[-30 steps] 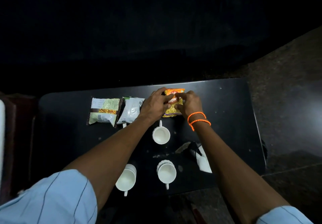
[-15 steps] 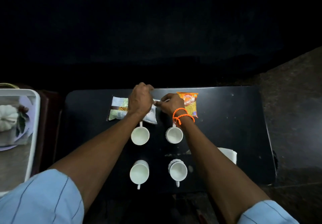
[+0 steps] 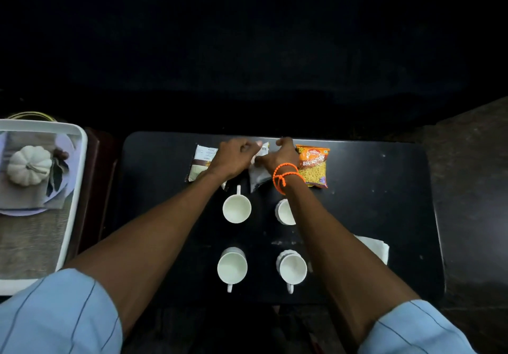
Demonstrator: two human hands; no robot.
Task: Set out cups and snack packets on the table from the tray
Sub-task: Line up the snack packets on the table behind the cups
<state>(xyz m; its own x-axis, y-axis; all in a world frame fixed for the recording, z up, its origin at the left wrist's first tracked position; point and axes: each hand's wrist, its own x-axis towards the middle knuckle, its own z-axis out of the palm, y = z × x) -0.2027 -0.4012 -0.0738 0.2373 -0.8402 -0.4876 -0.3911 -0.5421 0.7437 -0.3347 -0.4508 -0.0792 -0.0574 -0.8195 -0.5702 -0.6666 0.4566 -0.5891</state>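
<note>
Nearest the camera, 2 light blue sleeves (image 3: 55, 315) frame the view, bare forearms reaching forward over a black table (image 3: 384, 216). On it stand 4 white cups in a square: the near left cup (image 3: 232, 268) and near right cup (image 3: 292, 269) have handles pointing toward the person, the far left cup (image 3: 237, 208) has its handle pointing away, and the far right cup (image 3: 284, 212) is partly hidden by the right forearm. A folded white napkin (image 3: 376, 247) lies just right of that forearm. Farther on, along the table's far edge, 3 snack packets lie in a row: a white-and-brown packet (image 3: 202, 161) on the left, a silver-white packet (image 3: 259, 173) in the middle, an orange packet (image 3: 314, 166) on the right. The left hand (image 3: 233, 157) and right hand (image 3: 280, 155) (an orange bracelet (image 3: 284, 176) on the wrist) meet over the middle packet, fingers curled and pinching its top edge. Off to the left sits a white tray (image 3: 78, 161) holding a small white pumpkin (image 3: 29, 165).
</note>
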